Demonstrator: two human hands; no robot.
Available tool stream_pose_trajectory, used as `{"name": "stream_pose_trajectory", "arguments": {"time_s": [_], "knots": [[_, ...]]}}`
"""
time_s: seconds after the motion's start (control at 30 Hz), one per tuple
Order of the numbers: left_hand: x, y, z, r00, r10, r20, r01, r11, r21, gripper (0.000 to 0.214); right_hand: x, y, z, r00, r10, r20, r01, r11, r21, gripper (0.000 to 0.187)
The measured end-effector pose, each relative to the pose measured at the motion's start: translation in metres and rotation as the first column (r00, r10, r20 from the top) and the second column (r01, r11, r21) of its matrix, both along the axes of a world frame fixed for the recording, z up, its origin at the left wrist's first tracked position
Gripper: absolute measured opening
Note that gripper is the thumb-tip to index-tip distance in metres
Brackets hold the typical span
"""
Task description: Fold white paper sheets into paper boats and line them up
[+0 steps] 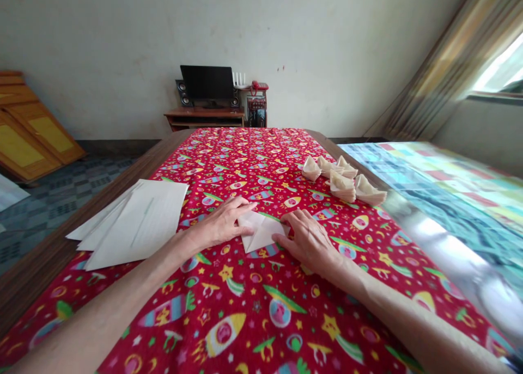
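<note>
A small white folded paper [261,231] lies on the red patterned tablecloth [253,308] in the middle of the table. My left hand [223,221] rests on the paper's left side, fingers stretched out and pressing flat on it. Resting on the paper's right edge, my right hand [308,238] also has its fingers flat and pressed down. Neither hand lifts the paper.
A stack of white sheets [131,224] lies to the left. Several folded paper boats [343,179] sit at the far right. The wooden table edge [36,270] shows on the left, a shiny patterned surface [441,200] on the right. A monitor on a desk [206,91] stands by the wall.
</note>
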State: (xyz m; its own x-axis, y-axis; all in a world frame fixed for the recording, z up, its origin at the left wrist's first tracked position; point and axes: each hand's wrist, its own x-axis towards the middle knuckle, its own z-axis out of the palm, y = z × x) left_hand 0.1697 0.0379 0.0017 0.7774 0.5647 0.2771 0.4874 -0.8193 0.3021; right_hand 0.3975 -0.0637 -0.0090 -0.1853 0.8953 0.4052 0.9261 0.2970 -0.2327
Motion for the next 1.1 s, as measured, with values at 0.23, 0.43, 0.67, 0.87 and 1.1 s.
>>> {"name": "stream_pose_trajectory", "arguments": {"time_s": [0.23, 0.43, 0.67, 0.87, 1.1], "knots": [[0.003, -0.001, 0.010, 0.999, 0.024, -0.021, -0.025, 0.998, -0.064, 0.048, -0.003, -0.002, 0.002, 0.998, -0.013, -0.055, 0.012, 1.000, -0.010, 0.020], [0.002, 0.005, 0.003, 1.000, 0.008, -0.024, -0.010, 0.995, -0.102, 0.038, -0.002, 0.002, -0.003, 0.998, -0.053, -0.035, 0.052, 0.998, -0.030, 0.024], [0.006, 0.009, 0.007, 0.996, 0.033, -0.084, -0.044, 0.990, -0.131, 0.044, -0.002, 0.001, 0.004, 0.998, -0.059, -0.014, 0.058, 0.997, -0.050, 0.025], [0.015, 0.011, 0.015, 0.981, 0.113, -0.156, -0.141, 0.972, -0.187, 0.036, 0.000, 0.007, 0.001, 0.996, -0.012, -0.091, 0.004, 0.996, -0.086, 0.023], [0.017, 0.009, 0.018, 0.975, 0.145, -0.169, -0.179, 0.962, -0.208, 0.051, -0.002, 0.014, 0.003, 0.983, -0.008, -0.181, -0.024, 0.985, -0.170, 0.028]]}}
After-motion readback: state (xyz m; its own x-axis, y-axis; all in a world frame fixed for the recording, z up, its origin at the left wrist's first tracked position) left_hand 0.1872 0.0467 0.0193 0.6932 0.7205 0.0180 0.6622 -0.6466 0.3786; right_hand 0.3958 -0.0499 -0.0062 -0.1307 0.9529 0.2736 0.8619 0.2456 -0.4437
